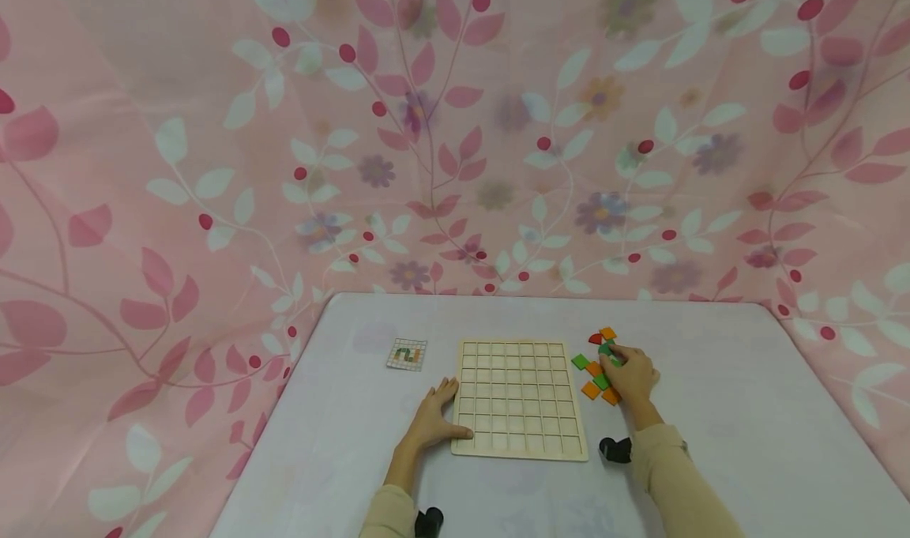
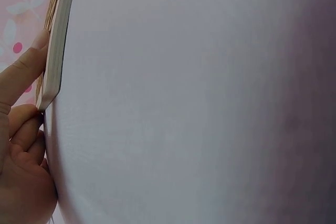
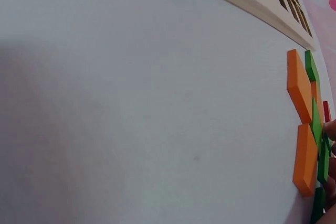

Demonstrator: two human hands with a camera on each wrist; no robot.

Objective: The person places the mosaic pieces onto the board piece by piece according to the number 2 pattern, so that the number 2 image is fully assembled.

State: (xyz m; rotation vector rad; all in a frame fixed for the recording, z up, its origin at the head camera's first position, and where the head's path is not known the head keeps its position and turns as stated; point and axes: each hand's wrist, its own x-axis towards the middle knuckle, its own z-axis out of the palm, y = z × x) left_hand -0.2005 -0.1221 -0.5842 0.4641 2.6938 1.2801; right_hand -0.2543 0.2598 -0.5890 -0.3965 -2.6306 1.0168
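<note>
A pale wooden grid board [image 1: 517, 400] lies flat on the table. My left hand [image 1: 430, 421] is spread at its left edge, thumb over the near left corner and fingers along the side; the left wrist view shows the thumb [image 2: 26, 72] on the board's edge. To the right of the board, my right hand [image 1: 633, 374] reaches over a loose cluster of flat coloured pieces. Its fingertips touch a dark green piece [image 1: 607, 348]; whether they pinch it is hidden. Around it lie orange pieces [image 3: 305, 161], green pieces [image 1: 580, 362] and a red piece [image 1: 596, 339].
A small card [image 1: 407, 355] with a grid and a coloured pattern lies left of the board. All of it rests on a white-covered table [image 1: 753, 411]. A pink floral cloth [image 1: 455, 143] hangs behind the table. Black wrist cameras [image 1: 615, 449] sit beside both sleeves.
</note>
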